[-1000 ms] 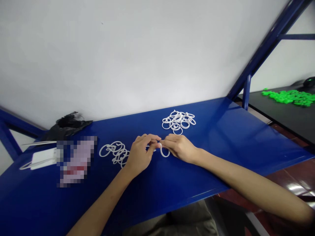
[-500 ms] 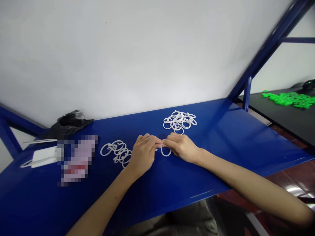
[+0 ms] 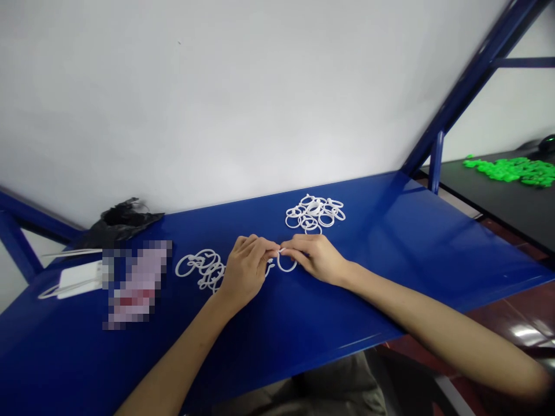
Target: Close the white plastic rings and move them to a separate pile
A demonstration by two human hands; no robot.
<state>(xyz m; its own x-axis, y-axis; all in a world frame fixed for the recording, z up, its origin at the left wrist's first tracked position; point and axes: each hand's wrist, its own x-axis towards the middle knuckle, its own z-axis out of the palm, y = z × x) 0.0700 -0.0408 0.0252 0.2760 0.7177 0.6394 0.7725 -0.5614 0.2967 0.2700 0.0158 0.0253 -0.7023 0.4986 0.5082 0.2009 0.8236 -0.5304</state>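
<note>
Between my two hands hangs a white plastic ring (image 3: 287, 270), its top pinched in fingertips. My left hand (image 3: 247, 267) is closed, thumb and forefinger on the ring's upper left side. My right hand (image 3: 315, 257) grips the same spot from the right, fingers curled. Part of another white ring (image 3: 269, 267) shows beside my left fingers; whether it is held or lies on the table I cannot tell. Left of my left hand lies a loose group of white rings (image 3: 203, 263), partly hidden by that hand. Beyond my right hand is a pile of similar rings (image 3: 326, 218).
The blue table (image 3: 373, 254) meets a white wall. At the left are a black plastic bag (image 3: 125, 219), a white flat object (image 3: 80, 277) with a cord and a blurred pinkish packet (image 3: 141, 277). Green pieces (image 3: 511, 170) lie on a black table at the right.
Both hands and the ring have shifted slightly left in the picture. More of the second ring shows beside my left hand. The grip on the ring stays.
</note>
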